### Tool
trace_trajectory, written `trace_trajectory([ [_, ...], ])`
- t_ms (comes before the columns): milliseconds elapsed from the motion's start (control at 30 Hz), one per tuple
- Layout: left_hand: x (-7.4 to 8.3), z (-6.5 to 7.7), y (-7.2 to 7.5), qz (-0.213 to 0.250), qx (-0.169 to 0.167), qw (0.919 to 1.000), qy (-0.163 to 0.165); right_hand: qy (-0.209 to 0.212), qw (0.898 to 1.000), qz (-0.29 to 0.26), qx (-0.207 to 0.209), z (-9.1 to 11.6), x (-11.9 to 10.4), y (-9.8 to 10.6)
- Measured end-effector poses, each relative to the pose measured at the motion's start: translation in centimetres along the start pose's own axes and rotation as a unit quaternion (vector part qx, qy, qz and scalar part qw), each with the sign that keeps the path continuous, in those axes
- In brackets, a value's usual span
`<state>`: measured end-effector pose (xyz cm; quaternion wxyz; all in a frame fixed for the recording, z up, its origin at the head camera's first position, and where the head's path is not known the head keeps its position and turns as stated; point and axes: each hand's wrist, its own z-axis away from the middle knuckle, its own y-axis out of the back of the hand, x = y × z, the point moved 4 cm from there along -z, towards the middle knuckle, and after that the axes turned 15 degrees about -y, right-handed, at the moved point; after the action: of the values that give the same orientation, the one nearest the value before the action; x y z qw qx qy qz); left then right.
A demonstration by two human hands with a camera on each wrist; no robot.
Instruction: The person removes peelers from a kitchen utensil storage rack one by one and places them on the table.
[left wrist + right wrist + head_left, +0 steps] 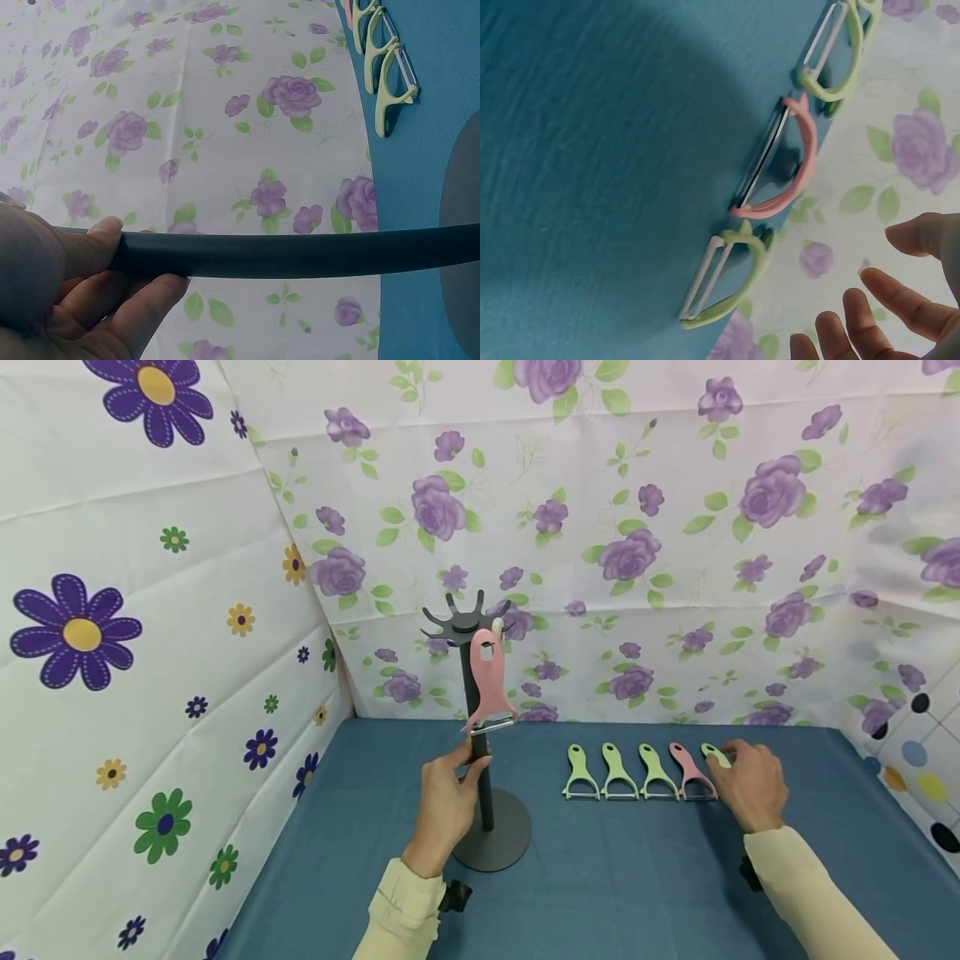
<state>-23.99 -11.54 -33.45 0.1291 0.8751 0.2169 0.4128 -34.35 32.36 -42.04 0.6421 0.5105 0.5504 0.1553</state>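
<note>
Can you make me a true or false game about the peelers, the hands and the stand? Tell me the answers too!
1. The left hand grips the black stand. True.
2. Every peeler in the row is green. False: the fourth peeler from the left is pink.
3. A hanging pink peeler is on the stand. True.
4. The stand's base is square. False: its round base has no corners.
5. The right hand is by the row's last green peeler. True.

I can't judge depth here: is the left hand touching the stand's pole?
Touching: the left wrist view shows the left hand gripping the dark pole between thumb and fingers.
</note>
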Motion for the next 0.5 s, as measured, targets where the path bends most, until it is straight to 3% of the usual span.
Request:
trace_trajectory([
  [500,0.1,0.1,0.0,-0.005,0.0,1.0,-0.002,0.017,1.0,-0.006,0.01,0.9,-1.2,0.6],
])
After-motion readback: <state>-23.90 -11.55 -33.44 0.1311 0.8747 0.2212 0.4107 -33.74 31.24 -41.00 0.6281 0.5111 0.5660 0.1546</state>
